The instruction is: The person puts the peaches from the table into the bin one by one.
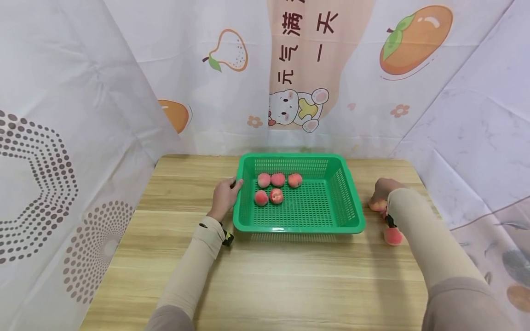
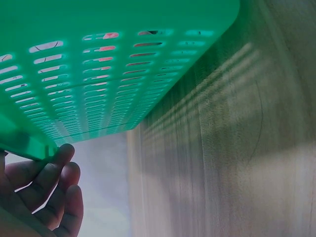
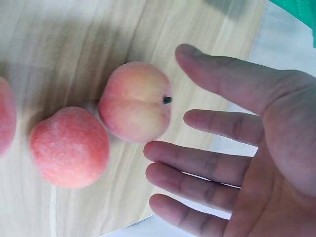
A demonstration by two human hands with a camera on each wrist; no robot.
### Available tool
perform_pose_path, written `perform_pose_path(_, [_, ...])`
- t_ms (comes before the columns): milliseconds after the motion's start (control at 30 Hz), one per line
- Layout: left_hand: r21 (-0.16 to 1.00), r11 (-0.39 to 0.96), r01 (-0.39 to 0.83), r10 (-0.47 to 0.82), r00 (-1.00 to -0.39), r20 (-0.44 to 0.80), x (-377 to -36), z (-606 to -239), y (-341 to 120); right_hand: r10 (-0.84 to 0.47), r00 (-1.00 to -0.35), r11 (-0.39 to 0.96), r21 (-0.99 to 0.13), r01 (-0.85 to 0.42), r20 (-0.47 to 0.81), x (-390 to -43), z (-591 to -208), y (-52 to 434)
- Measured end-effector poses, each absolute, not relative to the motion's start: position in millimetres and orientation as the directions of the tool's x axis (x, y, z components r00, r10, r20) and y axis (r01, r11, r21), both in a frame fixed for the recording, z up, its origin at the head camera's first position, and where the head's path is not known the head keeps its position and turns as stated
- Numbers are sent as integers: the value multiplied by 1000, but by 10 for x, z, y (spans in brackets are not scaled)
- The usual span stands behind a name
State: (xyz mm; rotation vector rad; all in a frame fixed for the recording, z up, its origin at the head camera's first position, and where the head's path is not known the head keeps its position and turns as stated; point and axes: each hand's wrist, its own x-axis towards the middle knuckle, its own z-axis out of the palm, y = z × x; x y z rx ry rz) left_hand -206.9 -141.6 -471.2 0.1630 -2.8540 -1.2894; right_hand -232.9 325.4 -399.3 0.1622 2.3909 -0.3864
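Observation:
A green plastic basket (image 1: 285, 229) with slotted walls stands on the table, several red-yellow peaches (image 1: 278, 179) grouped in its left half. My left hand (image 1: 225, 197) grips the basket's left rim; in the left wrist view its fingers (image 2: 71, 173) curl at the rim's edge. Right of the basket, my right hand (image 1: 386, 185) reaches down over a yellowish peach (image 3: 136, 102). The right wrist view has its thumb and fingers spread beside that peach, holding nothing. A redder peach (image 3: 70, 147) lies against it, and a third peach (image 3: 5, 117) is cut off at the frame's left.
The wood-grain table (image 1: 306, 285) extends in front of the basket. A printed curtain (image 1: 232, 101) hangs right behind the table's far edge, and more patterned cloth (image 1: 488, 138) hangs along both sides.

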Motion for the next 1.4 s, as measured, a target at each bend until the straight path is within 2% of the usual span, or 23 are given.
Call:
perform_pose_path(267, [744,662,-95,-95,-995,-42,-2068,-4677,-1407,-20,-779,981,-161,105,-627,-2276,-4014,3240])
perform_pose_path(333, [744,662,-92,-93,-995,-40,-2068,-4674,-1406,-7,-775,974,-179,138,-632,-2312,-4085,3294])
perform_pose_path(433, [743,663,-87,-89,-995,-37,-2070,-4680,-1404,-13,-789,981,-159,107,-615,-2392,-4232,3392])
perform_pose_path(667, [750,655,-89,-97,-995,-33,-2071,-4691,-1406,-102,-813,991,-133,-30,-574,-2508,-4421,3449])
perform_pose_path(933, [759,646,-83,-99,-995,-25,-2068,-4692,-1410,-90,-829,992,-120,-28,-552,-2502,-4357,3387])
perform_pose_path(1400, [754,650,-91,-98,-995,-35,-2077,-4704,-1419,-55,-815,996,-85,-8,-577,-2539,-4439,3395])
